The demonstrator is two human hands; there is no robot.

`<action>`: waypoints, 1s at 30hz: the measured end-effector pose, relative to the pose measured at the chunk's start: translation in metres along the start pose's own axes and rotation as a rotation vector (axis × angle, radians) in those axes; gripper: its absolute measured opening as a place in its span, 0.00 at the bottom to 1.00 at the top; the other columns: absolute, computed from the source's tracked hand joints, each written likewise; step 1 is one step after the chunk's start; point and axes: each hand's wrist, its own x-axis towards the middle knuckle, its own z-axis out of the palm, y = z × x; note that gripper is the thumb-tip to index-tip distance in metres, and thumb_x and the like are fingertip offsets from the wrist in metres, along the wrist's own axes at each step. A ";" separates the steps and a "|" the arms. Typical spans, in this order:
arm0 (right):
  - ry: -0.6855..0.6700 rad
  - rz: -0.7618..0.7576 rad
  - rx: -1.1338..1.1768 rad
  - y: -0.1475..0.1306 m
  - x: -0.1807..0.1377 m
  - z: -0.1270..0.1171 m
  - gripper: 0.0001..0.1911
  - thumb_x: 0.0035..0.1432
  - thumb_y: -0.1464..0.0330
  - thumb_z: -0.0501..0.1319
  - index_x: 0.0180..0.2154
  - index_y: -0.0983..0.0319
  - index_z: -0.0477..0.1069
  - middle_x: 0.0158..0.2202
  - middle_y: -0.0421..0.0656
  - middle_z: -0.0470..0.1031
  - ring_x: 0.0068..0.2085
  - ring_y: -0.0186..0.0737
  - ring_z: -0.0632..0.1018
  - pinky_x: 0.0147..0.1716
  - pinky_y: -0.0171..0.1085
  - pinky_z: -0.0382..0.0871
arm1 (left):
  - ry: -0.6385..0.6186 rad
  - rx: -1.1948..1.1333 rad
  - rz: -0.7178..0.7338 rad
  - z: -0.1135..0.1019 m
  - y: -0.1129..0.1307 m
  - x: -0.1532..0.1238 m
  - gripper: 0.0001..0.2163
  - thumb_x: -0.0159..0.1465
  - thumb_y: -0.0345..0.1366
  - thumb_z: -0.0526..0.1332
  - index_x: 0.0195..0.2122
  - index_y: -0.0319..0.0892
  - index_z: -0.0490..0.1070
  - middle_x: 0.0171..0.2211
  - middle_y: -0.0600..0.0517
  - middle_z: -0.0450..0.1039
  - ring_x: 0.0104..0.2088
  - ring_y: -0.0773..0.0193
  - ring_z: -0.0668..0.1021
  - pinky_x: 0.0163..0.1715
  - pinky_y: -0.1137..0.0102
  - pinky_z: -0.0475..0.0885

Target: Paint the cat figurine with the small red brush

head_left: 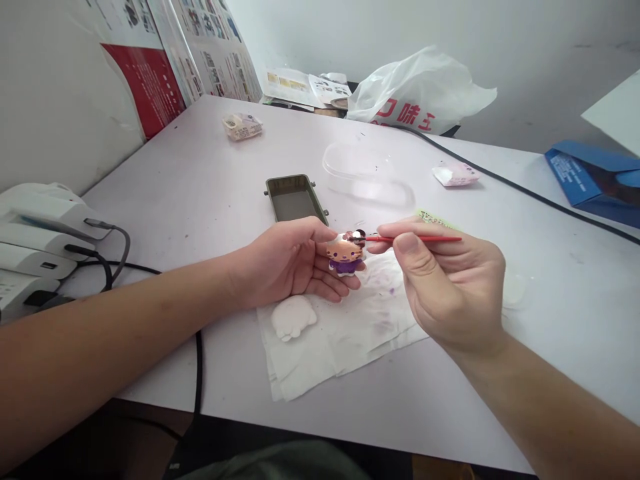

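A small cat-shaped figurine rests in my left hand, gripped between the thumb and the fingers beneath it. Its face is orange with dark marks, its body purple, and a dark brown shape with a white spot sits at the top. My right hand pinches a thin red paintbrush held level. The dark brush tip is at the top of the figurine. Below my left hand, an unpainted white plaster figure lies on white tissue paper stained with purple in places.
Behind my hands are an olive-green tray and a clear plastic container. Small packets lie farther back, near a white plastic bag. A blue box stands right. Chargers with cables crowd the left edge.
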 end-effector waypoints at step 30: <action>0.026 -0.147 -0.244 -0.004 -0.001 -0.001 0.11 0.60 0.75 0.66 0.39 0.54 0.82 0.34 0.41 0.83 0.37 0.41 0.81 0.37 0.45 0.77 | -0.104 -0.082 0.066 -0.007 -0.003 0.000 0.15 0.59 0.40 0.66 0.42 0.34 0.79 0.38 0.43 0.82 0.39 0.59 0.82 0.43 0.69 0.78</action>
